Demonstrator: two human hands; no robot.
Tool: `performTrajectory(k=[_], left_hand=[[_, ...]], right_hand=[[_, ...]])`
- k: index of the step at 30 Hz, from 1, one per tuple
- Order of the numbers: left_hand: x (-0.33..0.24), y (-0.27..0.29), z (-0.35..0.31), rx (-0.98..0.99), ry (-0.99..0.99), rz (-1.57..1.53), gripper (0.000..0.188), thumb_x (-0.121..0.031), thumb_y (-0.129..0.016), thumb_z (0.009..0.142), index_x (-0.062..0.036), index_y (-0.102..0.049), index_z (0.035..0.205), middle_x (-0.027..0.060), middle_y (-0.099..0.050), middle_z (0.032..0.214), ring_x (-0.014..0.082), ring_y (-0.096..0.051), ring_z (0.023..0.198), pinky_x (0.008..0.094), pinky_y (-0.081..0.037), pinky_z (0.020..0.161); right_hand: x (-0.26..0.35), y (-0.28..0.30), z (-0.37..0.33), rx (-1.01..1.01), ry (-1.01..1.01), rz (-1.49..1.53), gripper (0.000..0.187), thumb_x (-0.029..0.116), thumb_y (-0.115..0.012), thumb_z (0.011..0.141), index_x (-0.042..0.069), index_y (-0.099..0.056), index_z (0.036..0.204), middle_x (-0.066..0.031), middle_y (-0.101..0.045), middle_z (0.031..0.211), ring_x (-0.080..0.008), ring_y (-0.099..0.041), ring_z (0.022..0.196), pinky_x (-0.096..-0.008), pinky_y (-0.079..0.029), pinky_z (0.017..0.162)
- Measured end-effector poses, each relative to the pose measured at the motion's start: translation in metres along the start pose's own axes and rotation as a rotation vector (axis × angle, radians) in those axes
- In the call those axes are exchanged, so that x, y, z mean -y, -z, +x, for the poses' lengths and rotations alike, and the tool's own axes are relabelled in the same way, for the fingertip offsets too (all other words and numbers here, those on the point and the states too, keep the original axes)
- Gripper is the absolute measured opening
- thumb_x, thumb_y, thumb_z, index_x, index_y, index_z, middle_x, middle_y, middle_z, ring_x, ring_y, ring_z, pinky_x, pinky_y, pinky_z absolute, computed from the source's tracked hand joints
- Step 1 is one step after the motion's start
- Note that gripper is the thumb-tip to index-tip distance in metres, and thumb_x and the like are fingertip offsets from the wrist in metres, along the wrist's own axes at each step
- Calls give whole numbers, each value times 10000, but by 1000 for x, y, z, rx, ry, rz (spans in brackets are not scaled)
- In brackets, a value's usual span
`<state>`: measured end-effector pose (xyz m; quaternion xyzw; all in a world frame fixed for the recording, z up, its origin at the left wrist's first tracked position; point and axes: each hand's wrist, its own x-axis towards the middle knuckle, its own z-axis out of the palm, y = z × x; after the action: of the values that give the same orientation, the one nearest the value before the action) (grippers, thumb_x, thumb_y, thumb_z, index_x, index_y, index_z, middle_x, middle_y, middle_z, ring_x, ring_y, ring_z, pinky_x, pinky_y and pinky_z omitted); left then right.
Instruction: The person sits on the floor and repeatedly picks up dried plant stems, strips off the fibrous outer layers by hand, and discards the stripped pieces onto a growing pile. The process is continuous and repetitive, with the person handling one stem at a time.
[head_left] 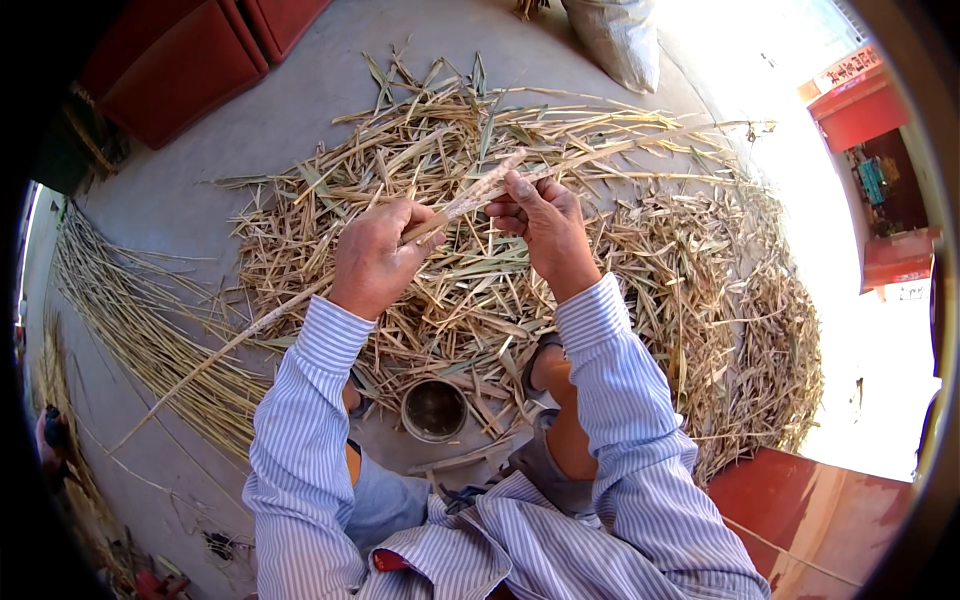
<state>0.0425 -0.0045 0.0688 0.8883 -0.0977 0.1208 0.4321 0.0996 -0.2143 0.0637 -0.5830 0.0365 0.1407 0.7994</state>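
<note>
My left hand point(380, 258) is closed round a long, thin dry stalk point(240, 338). The stalk slants from the floor side at lower left up past the hand, and its upper end point(480, 190) is thicker, pale and rough. Close to that upper end, my right hand point(550, 235) has its thumb and fingers pinched together. Whatever sits between those fingertips is hidden. Beneath both hands spreads a heap of dry leaf sheaths and stalk peelings point(440, 290).
At left lies a bundle of long thin stalks point(160, 320). A round metal tin point(434, 410) stands between my feet. Dark red furniture point(180, 65) is at far left, a pale sack point(618, 45) at the far side, and a red surface point(790, 500) at lower right.
</note>
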Motion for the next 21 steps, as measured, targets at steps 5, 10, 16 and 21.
performTrajectory(k=[5,10,16,21], left_hand=[[5,-2,-2,92,302,-440,202,-101,-753,811,5,-647,946,74,-700,809,126,-657,696,250,-518,610],[29,34,14,-99,418,-662,175,-137,-707,869,12,-616,883,61,-678,792,91,-621,689,223,-511,639],[10,0,6,17,-15,-34,232,-226,-717,845,-18,-639,910,82,-674,788,173,-628,722,320,-503,691],[1,-25,2,-83,-291,274,198,-203,-774,742,-75,-671,854,74,-643,751,248,-599,716,382,-452,679]], right_hand=[[0,5,-4,48,29,-17,250,237,-618,944,-7,-584,984,-96,-667,863,-175,-682,770,-271,-570,680],[2,21,-11,79,90,-13,223,214,-627,939,6,-592,1012,-102,-683,869,-186,-696,775,-283,-587,686],[-1,23,-12,-2,79,-49,234,231,-646,929,22,-596,1021,-93,-687,876,-174,-697,768,-264,-577,659],[2,11,-12,-44,52,-27,284,242,-650,923,-20,-572,999,-102,-667,858,-172,-683,736,-273,-570,654]])
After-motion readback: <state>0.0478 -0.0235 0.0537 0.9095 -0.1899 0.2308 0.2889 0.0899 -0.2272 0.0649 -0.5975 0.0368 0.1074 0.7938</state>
